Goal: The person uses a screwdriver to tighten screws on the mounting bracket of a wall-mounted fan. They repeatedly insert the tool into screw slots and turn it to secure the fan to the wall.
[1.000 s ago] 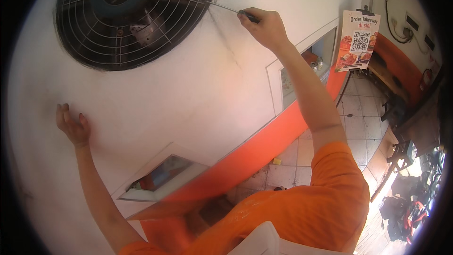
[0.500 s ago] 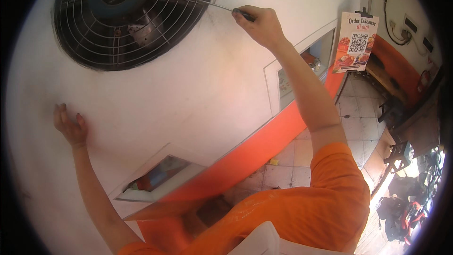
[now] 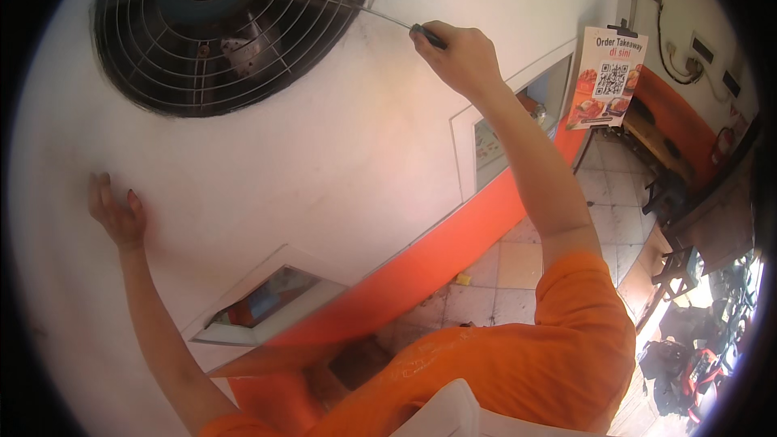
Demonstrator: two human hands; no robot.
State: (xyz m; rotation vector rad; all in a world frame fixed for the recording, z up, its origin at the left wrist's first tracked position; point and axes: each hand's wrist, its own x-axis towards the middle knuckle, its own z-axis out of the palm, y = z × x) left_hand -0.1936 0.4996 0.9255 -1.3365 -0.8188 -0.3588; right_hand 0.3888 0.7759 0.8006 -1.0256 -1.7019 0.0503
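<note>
- Our right hand [image 3: 460, 55] is closed around the dark handle of a screwdriver [image 3: 405, 24], fingers wrapped tight; the thin shaft runs up and left to the right rim of the fan [image 3: 231, 24].
- Against the earlier views the hand sits a touch higher and nearer the fan, and the shaft lies at a flatter slant. The tip stays at the same spot on the guard's edge, so we judge that we are still working one fastening there, not moving on to another.
- We cannot see the tip itself clearly, nor a screw head under it; it is too small to tell whether the tip is seated.
- Our left hand [image 3: 117, 214] is flat on the white wall [image 3: 324, 162], fingers together and pointing up, holding nothing. It has hardly shifted, which reads as a brace while the right hand works.
- The fan is a round black wire guard over dark blades, set high in the wall, well apart from the left hand. The guard looks fully in place.
- Below the fan a small glazed window [image 3: 263, 303] sits in the wall above an orange band [image 3: 453, 247].
- To the right a poster [image 3: 607, 77] hangs by a second window, above a tiled floor [image 3: 518, 263].
</note>
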